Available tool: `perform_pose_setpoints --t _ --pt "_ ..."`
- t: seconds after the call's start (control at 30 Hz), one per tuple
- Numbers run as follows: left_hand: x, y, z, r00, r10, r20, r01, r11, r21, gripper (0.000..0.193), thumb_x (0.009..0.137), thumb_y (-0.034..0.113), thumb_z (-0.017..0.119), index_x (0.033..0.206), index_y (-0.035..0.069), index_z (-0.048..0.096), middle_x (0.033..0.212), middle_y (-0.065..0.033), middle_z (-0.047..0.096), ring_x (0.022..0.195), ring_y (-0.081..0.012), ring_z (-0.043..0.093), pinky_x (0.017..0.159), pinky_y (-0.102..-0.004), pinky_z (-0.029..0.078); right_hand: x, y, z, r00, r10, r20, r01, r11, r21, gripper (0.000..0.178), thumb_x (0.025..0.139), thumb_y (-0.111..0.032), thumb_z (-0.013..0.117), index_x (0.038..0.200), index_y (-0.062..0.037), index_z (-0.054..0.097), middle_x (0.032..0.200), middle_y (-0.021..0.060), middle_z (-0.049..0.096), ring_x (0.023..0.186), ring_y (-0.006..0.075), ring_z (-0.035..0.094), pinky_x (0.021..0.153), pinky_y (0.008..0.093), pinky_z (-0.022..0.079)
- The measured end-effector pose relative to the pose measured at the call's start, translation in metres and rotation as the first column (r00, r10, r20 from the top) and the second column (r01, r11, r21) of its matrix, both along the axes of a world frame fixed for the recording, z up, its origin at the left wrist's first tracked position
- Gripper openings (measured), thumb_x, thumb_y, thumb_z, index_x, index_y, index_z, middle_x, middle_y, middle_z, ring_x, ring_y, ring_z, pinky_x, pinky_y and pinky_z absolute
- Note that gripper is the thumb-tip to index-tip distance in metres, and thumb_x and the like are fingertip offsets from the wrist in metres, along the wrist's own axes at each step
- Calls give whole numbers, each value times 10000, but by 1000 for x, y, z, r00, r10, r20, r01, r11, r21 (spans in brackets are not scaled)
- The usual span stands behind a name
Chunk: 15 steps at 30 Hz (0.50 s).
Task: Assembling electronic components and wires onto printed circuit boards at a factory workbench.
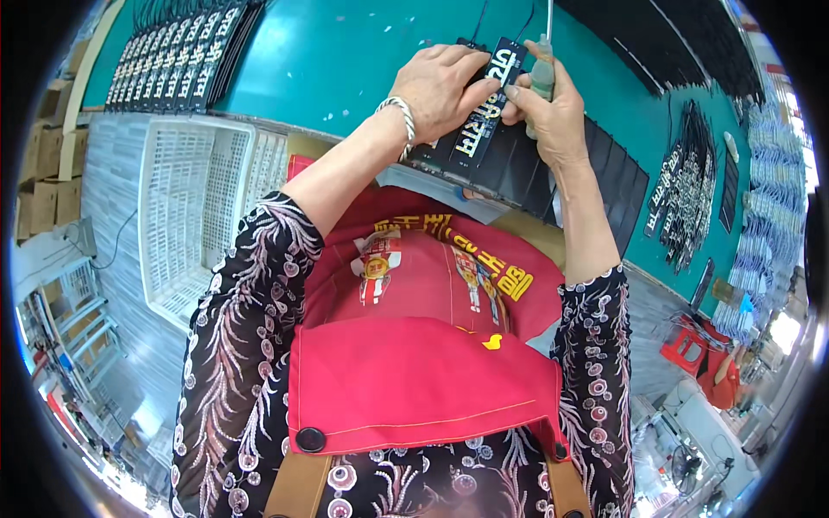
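My left hand (436, 91), with a twisted pale bracelet at its wrist, is closed on a narrow black strip with white letter shapes (473, 138). Its thumb presses on the strip's face. In my right hand (553, 116) is a translucent greenish tube-shaped tool (542, 76), from whose far end a thin pale rod or hose runs out of view. I cannot tell which kind of tool it is. The right thumb and fingertips come close to the strip's right edge. Beneath both hands, several dark flat strips (596, 160) lie side by side along the table's near edge.
A stack of lettered black strips (177, 56) stands at the far left of the green table (337, 52). Bundled strips with wires (686, 194) lie at the right. Below the table's left edge is a white plastic crate (173, 233). A red stool (691, 350) stands at the right.
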<state>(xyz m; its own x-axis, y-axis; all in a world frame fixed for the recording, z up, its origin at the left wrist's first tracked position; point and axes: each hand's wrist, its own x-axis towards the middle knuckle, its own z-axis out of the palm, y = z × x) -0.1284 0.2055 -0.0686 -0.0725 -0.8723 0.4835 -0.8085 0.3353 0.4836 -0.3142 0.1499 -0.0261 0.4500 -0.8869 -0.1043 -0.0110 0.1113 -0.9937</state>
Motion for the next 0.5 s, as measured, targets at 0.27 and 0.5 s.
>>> perform_pose_setpoints --t 0.27,0.5 --pt "0 3 -6 999 41 22 -42 999 34 426 963 362 599 1272 69 608 1178 -156 664 1111 -334 620 976 -418 477 2 -1 -3 995 43 -91 -42 999 14 539 845 11 689 1359 -11 526 909 39 603 677 128 667 539 230 528" --pt "-7 -2 -3 999 27 17 -27 999 -24 439 909 304 677 1317 185 568 1124 -112 651 1076 -303 613 923 -429 487 0 -5 11 967 33 -253 -55 995 -83 475 820 -30 692 1281 -10 582 749 -1 576 544 69 507 457 221 376"
